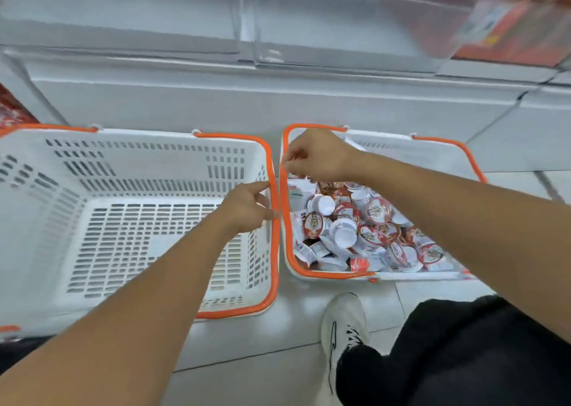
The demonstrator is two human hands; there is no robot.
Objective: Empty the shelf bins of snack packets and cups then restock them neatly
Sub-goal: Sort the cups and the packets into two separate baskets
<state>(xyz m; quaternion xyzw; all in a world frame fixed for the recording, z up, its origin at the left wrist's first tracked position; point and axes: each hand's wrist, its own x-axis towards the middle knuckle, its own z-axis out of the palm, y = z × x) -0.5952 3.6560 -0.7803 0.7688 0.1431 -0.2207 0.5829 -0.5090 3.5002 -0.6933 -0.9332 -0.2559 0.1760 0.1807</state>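
The main risk from here looked to be the loaded basket (438,146) tipping or sliding: the cups (364,223) were heaped loose inside it, on their sides and upside down, so a lift by one handle alone could roll them toward a corner or spill them on the floor (278,337). The two baskets sat side by side, rims nearly touching, and a tug on one could drag the other along. The left hand (250,209) reached across the empty basket (123,170) with the arm stretched forward, its fingers curled round that basket's orange handle (273,235) at the right edge. The right hand (315,156) was held over the far left corner of the loaded basket, knuckles up, fingers bent and pinching at the orange handle (285,189) there; whether it had a firm hold could not be told. The clear shelf bins (340,34) above looked emptied, apart from a blurred red pack (506,28) at the upper right.
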